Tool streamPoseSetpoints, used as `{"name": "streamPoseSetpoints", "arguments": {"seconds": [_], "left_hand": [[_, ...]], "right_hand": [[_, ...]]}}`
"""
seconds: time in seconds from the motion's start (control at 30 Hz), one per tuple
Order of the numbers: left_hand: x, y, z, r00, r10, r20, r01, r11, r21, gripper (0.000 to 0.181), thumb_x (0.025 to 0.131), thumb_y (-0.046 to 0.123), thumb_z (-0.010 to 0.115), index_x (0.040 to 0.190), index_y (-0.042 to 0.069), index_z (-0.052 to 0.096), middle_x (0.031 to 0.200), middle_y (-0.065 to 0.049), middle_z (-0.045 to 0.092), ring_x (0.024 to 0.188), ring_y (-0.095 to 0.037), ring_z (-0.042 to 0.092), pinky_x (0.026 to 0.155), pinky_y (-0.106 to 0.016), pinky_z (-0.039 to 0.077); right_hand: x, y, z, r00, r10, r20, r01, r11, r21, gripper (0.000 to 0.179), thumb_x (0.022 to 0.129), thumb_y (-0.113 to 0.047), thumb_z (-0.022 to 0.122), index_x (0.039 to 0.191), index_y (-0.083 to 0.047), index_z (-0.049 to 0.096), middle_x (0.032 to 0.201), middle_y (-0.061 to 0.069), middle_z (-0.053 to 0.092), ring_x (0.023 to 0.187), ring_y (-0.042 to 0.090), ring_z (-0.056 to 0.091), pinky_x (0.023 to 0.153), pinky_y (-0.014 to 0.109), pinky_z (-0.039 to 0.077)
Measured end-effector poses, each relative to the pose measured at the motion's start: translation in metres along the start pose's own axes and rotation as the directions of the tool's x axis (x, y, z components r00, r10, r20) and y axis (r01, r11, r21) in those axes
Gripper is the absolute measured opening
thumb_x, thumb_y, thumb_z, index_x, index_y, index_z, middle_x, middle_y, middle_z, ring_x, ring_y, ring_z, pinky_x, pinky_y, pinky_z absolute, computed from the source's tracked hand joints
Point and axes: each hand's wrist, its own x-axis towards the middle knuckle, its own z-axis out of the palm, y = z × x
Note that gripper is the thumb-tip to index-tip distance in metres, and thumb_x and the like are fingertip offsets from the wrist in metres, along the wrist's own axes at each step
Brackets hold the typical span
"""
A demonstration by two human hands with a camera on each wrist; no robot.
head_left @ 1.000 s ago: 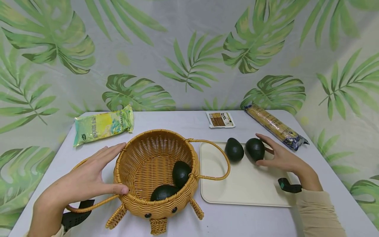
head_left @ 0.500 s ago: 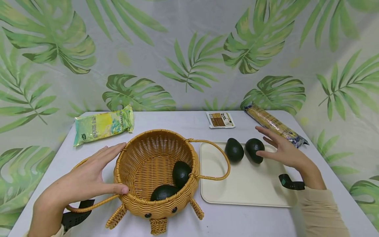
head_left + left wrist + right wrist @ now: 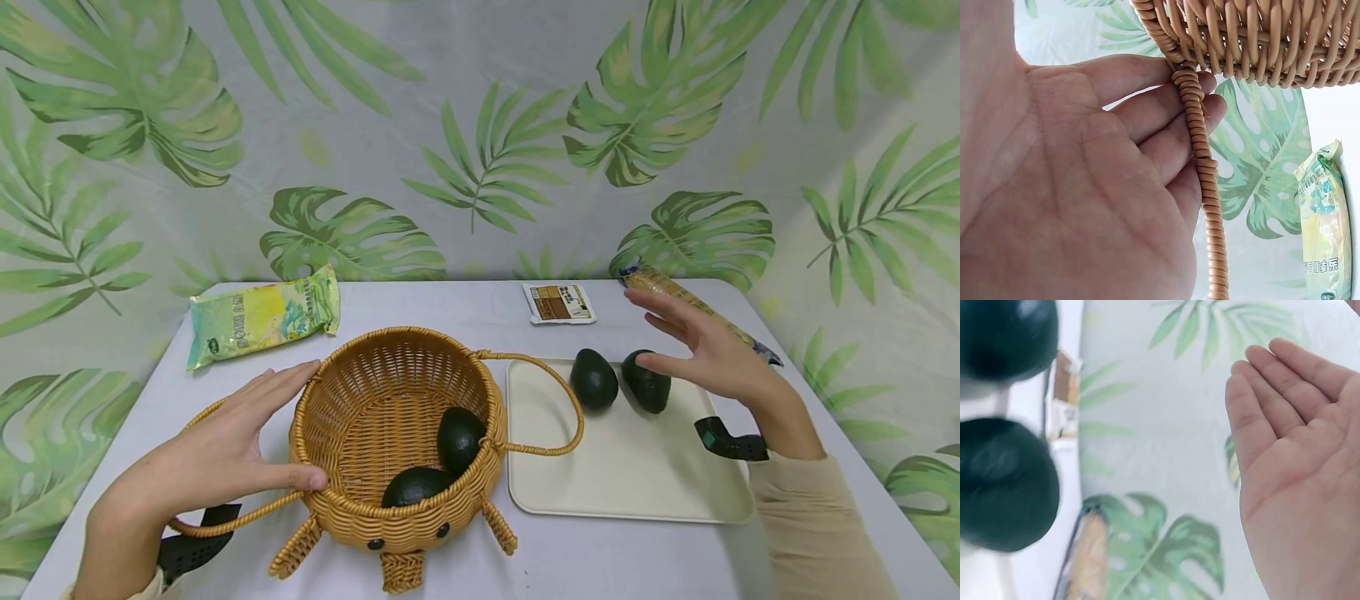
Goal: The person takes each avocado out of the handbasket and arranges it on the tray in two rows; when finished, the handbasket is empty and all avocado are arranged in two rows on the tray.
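Note:
My left hand (image 3: 195,458) rests against the left side of a wicker basket (image 3: 322,500), fingers extended at the rim and thumb on the front edge. In the left wrist view, its fingers (image 3: 1147,112) lie behind the wrapped basket handle (image 3: 1200,144). Two avocados sit inside the basket, one against the right wall (image 3: 459,442) and another avocado (image 3: 416,487) near the front. With fingers spread and nothing held, my right hand (image 3: 712,354) hovers over the beige tray (image 3: 622,475). Nearest to it is an avocado (image 3: 647,385); a second avocado (image 3: 594,381) lies just left.
A yellow-green packet (image 3: 262,318) lies at the back left of the white table (image 3: 420,304). Toward the back stands a small brown-and-white packet (image 3: 559,304). A long golden package (image 3: 660,287) is partly hidden behind the right hand. The basket's right handle (image 3: 566,392) overhangs the tray.
My right hand has let go of the right-hand avocado and risen up and away from it. That avocado stays on the tray. The left hand and basket have not moved.

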Motion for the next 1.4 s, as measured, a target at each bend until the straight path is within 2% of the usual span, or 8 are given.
{"name": "streamPoseSetpoints", "arguments": {"seconds": [0.13,0.37,0.67,0.83,0.93,1.1,1.23,1.4], "left_hand": [[0.0,0.0,0.0,1.0,0.007,0.0,-0.007,1.0,0.005,0.117,0.074,0.055,0.089,0.166,0.025,0.022,0.168,-0.017,0.029,0.152,-0.054,0.02,0.105,-0.082,0.025],[-0.001,0.002,-0.001,1.0,-0.003,0.001,0.003,1.0,0.005,0.115,0.076,0.057,0.087,0.166,0.029,0.022,0.168,-0.014,0.029,0.152,-0.052,0.021,0.105,-0.081,0.026],[0.001,0.001,0.0,1.0,0.018,0.005,-0.018,1.0,0.013,0.117,0.075,0.054,0.088,0.166,0.024,0.021,0.168,-0.016,0.029,0.151,-0.052,0.023,0.104,-0.081,0.028],[0.001,0.003,-0.001,1.0,0.019,0.002,-0.019,1.0,0.007,0.117,0.075,0.057,0.087,0.166,0.026,0.022,0.168,-0.015,0.029,0.151,-0.053,0.022,0.105,-0.081,0.027],[0.0,0.003,-0.001,1.0,0.015,0.0,-0.015,1.0,0.002,0.116,0.075,0.058,0.087,0.166,0.028,0.022,0.168,-0.014,0.029,0.152,-0.053,0.021,0.105,-0.081,0.026],[0.0,0.002,-0.001,1.0,0.007,0.006,-0.007,1.0,-0.01,0.115,0.076,0.057,0.087,0.166,0.028,0.021,0.168,-0.015,0.029,0.152,-0.052,0.021,0.105,-0.081,0.027],[-0.001,0.001,-0.001,1.0,-0.003,0.011,0.003,1.0,-0.013,0.115,0.076,0.058,0.086,0.166,0.027,0.021,0.168,-0.016,0.028,0.152,-0.052,0.02,0.105,-0.081,0.027],[-0.001,0.0,-0.001,1.0,-0.006,0.012,0.006,1.0,-0.011,0.116,0.076,0.058,0.087,0.166,0.027,0.021,0.168,-0.016,0.028,0.152,-0.052,0.021,0.105,-0.081,0.028]], "right_hand": [[0.011,-0.015,0.001,0.998,-0.063,0.011,0.063,0.998,-0.002,0.08,0.09,0.002,0.076,0.159,-0.016,0.04,0.162,0.009,0.04,0.146,0.0,0.04,0.114,0.012,0.034],[0.029,-0.043,0.007,0.99,-0.135,0.049,0.135,0.991,-0.008,0.079,0.088,0.001,0.079,0.157,-0.016,0.043,0.16,0.004,0.043,0.146,0.005,0.042,0.116,0.017,0.036],[0.055,-0.077,0.022,0.956,-0.252,0.151,0.257,0.966,-0.013,0.077,0.089,-0.002,0.079,0.156,-0.01,0.044,0.159,0.005,0.046,0.148,0.008,0.04,0.12,0.022,0.033],[0.066,-0.09,0.033,0.943,-0.276,0.185,0.286,0.957,-0.034,0.075,0.089,-0.009,0.081,0.155,-0.013,0.046,0.156,0.002,0.049,0.139,0.013,0.052,0.115,0.023,0.041],[0.074,-0.099,0.041,0.928,-0.304,0.215,0.319,0.947,-0.042,0.075,0.089,-0.012,0.082,0.155,-0.013,0.046,0.156,0.001,0.05,0.136,0.015,0.055,0.112,0.028,0.045],[0.084,-0.11,0.052,0.905,-0.323,0.278,0.339,0.941,-0.013,0.075,0.091,-0.016,0.081,0.157,-0.012,0.044,0.159,0.003,0.047,0.143,0.018,0.048,0.116,0.039,0.043],[0.091,-0.116,0.062,0.889,-0.34,0.307,0.353,0.935,0.015,0.075,0.092,-0.02,0.08,0.157,-0.013,0.043,0.159,0.002,0.046,0.145,0.016,0.046,0.118,0.037,0.041],[0.102,-0.123,0.077,0.854,-0.387,0.349,0.39,0.919,0.065,0.074,0.092,-0.021,0.08,0.156,-0.009,0.044,0.157,0.003,0.048,0.144,0.015,0.046,0.119,0.032,0.039]]}}
